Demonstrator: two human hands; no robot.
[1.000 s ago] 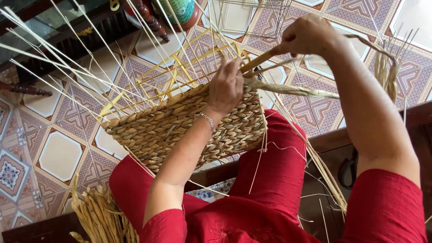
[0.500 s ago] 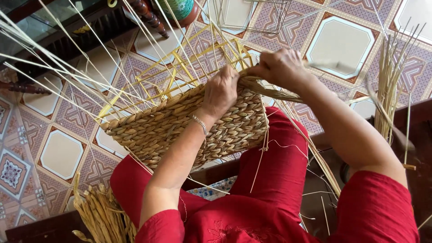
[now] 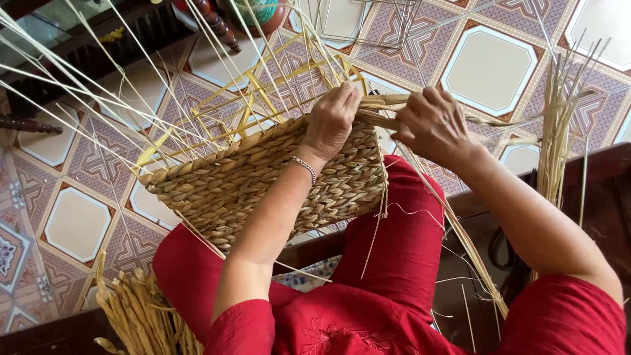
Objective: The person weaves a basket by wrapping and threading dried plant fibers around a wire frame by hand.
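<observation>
Patterned tile floor [image 3: 79, 223] under a half-woven basket [image 3: 263, 181].
Left hand [image 3: 332, 121] presses its rim; right hand [image 3: 437, 125] pinches a straw strand [image 3: 388, 102].

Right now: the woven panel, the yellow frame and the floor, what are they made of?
Woven panel: dried plant fibre, probably twisted grass or hyacinth; tan, matte, braided rows. Yellow frame: thin rigid rods, likely painted metal wire, though it could be plastic. Floor: patterned tile, slightly glossy, with visible joints.

Patterned tiled floor [image 3: 486, 66], dark wooden bench [image 3: 605, 177], perhaps a painted pot [image 3: 259, 10].
</observation>
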